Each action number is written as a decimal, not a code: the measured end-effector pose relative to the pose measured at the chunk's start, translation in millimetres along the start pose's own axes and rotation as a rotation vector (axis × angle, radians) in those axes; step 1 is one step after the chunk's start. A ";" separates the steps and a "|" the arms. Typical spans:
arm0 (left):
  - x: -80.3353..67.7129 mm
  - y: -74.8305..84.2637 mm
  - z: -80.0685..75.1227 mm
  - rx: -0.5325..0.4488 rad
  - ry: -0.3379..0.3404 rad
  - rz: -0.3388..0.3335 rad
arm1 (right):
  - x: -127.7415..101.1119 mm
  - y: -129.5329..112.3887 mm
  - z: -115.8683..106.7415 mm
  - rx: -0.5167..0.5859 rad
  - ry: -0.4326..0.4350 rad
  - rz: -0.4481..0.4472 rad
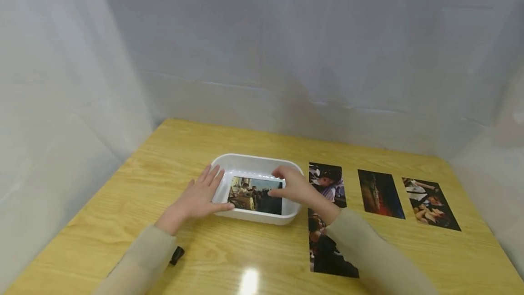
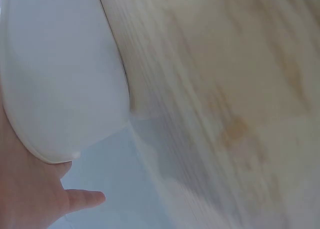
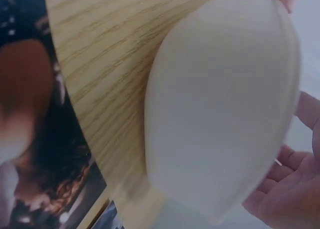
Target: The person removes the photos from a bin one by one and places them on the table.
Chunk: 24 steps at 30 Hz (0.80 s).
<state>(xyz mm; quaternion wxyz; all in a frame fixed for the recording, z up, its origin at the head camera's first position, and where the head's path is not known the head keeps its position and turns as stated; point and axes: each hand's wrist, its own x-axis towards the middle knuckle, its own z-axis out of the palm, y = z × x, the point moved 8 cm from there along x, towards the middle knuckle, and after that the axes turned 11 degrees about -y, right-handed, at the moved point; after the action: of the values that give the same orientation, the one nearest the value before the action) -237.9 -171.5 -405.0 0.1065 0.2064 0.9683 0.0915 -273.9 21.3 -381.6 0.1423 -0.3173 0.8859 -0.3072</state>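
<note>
White tray on wooden table, left hand flat against it, right hand pinching photo

A staged recording booth rather than a lived-in room. A light wooden table with visible grain stands enclosed by pale draped sheeting at its far edge and along both side edges, hiding any walls or furniture. Overhead lighting leaves a bright glare spot near the table's front edge. The sparse, orderly layout supports this reading: a white plastic tray near the centre, and printed photographs lying flat in a row toward the right edge.
</note>
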 end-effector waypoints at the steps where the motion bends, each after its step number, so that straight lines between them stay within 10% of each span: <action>1: 0.6 -0.2 0.4 0.005 0.000 -0.003 | 2.8 0.3 2.4 -0.022 -0.012 -0.003; 24: 1.3 -1.8 3.1 0.013 0.042 0.013 | 24.6 20.9 57.8 -0.525 -0.333 0.226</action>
<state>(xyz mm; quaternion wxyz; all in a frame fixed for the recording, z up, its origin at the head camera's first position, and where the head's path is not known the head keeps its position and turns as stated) -239.0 -172.2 -408.6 0.0845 0.2112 0.9696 0.0903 -276.6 -8.1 -440.8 0.2318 -0.2884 0.9290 0.0053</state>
